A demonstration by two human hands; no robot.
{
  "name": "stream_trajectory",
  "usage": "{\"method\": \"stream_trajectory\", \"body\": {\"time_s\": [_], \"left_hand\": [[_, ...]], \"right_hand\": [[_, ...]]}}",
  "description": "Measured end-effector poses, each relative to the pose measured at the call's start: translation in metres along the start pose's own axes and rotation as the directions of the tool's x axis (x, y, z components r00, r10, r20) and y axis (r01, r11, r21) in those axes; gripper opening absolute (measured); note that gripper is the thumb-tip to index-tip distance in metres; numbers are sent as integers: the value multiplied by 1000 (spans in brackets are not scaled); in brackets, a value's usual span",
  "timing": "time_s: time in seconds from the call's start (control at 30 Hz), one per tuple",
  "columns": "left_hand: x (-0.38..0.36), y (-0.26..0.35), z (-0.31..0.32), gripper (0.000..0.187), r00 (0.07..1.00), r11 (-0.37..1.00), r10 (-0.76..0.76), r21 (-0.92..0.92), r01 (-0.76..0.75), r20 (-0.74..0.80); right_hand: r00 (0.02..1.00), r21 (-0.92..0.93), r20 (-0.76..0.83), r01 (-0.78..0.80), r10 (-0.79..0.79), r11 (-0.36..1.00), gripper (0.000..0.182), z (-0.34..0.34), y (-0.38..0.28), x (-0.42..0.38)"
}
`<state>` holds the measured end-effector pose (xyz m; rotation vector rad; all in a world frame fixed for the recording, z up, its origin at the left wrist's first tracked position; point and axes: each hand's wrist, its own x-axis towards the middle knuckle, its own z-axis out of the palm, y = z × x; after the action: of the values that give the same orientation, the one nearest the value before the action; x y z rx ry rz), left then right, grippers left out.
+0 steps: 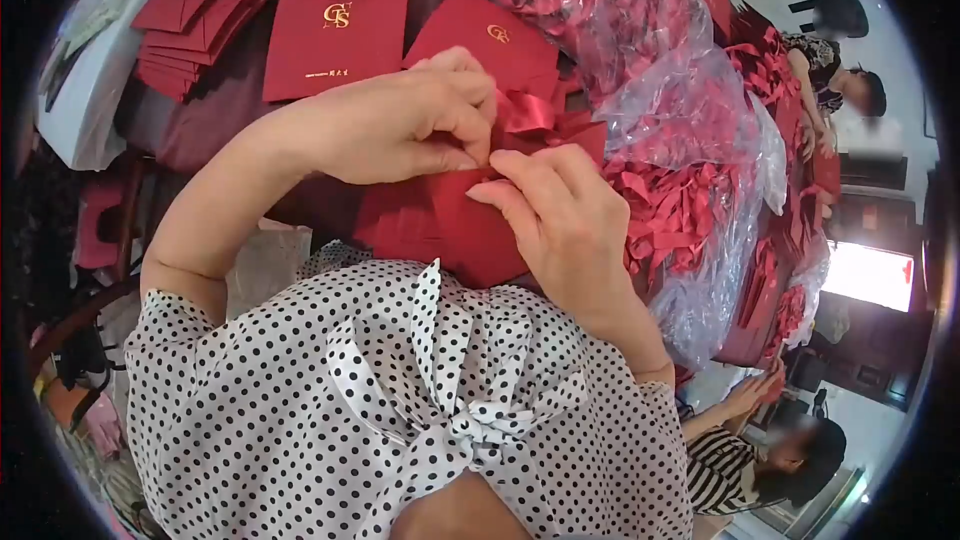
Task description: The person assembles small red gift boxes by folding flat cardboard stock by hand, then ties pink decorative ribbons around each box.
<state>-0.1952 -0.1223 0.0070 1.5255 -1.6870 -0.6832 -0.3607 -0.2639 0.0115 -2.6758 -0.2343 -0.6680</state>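
A red paper gift bag (pixel 440 225) lies close in front of my chest. My left hand (pixel 410 120) reaches in from the left with thumb and fingertips pinched on the bag's upper edge. Close beside it, my right hand (pixel 570 210) pinches the same edge between thumb and forefinger. A red satin ribbon (pixel 527 112) loops just beyond my fingertips. What lies between the fingertips is mostly hidden. Behind my hands is a red bag with a gold logo (pixel 480 35), and left of it a similar bag (pixel 338 45) lies flat with its logo up.
Stacked red bags (pixel 190 25) sit at the upper left. Clear plastic wrapping (pixel 670 90) and a heap of red ribbons (pixel 665 205) lie to the right. Two people sit along the right side, one in a striped top (pixel 722 470), one in a patterned top (pixel 822 65).
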Motion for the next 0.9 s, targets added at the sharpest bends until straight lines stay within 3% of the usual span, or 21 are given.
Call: {"method": "stream_trajectory", "body": {"time_s": [0.07,0.17,0.2,0.27,0.3,0.33,0.37,0.4,0.5,0.6,0.67,0.7,0.73,0.8,0.83,0.9], "left_hand": [[2,1,2,7,1000,1000,-2,-3,2,-2],[2,10,-4,10,987,984,116,148,-99,-113],[1,12,-8,10,980,972,154,195,-127,-128],[0,11,-18,11,967,950,207,268,-162,-149],[-4,9,-24,12,959,962,150,260,-85,-241],[-9,7,-30,14,938,969,91,247,-6,-335],[-16,3,-33,19,924,992,19,122,30,-382],[-16,2,-34,19,924,992,15,124,35,-382],[-11,-7,-17,17,947,947,-103,-320,0,-305],[4,-29,-11,16,990,907,-109,-415,65,-85],[12,-42,-2,18,998,951,52,-307,-38,39],[14,-38,1,18,991,921,6,-386,45,130],[13,-36,1,18,992,921,8,-387,42,128],[7,-31,-8,17,995,907,-99,-412,85,-13],[4,-28,-13,15,979,928,-98,-371,25,-180],[-4,-34,-22,14,928,930,-128,-367,-10,-350]], "right_hand": [[999,-1,-9,-31,31,1000,29,-1,-1,-3],[989,-14,32,-145,146,989,33,-17,-9,1],[985,63,65,-163,159,985,32,-19,-12,2],[1000,52,7,-13,13,999,29,-15,-7,2],[996,56,-41,84,-82,995,27,-13,-2,-3],[998,95,-38,63,-59,994,26,-17,-2,-5],[999,134,-34,41,-37,990,25,-20,-4,-8],[997,149,-69,36,-26,988,24,-20,-4,-11],[1000,154,-3,24,-23,988,23,-26,-8,-9],[999,174,20,36,-40,984,22,-27,-12,-9],[999,175,13,34,-37,984,22,-29,-13,-9],[1000,175,5,25,-26,984,22,-30,-13,-10],[1000,173,6,26,-27,985,22,-33,-13,-12],[999,211,20,-46,42,976,21,-35,-12,-16],[998,155,12,-60,59,986,22,-36,-12,-19],[996,90,30,-86,83,992,22,-37,-13,-13]]}}
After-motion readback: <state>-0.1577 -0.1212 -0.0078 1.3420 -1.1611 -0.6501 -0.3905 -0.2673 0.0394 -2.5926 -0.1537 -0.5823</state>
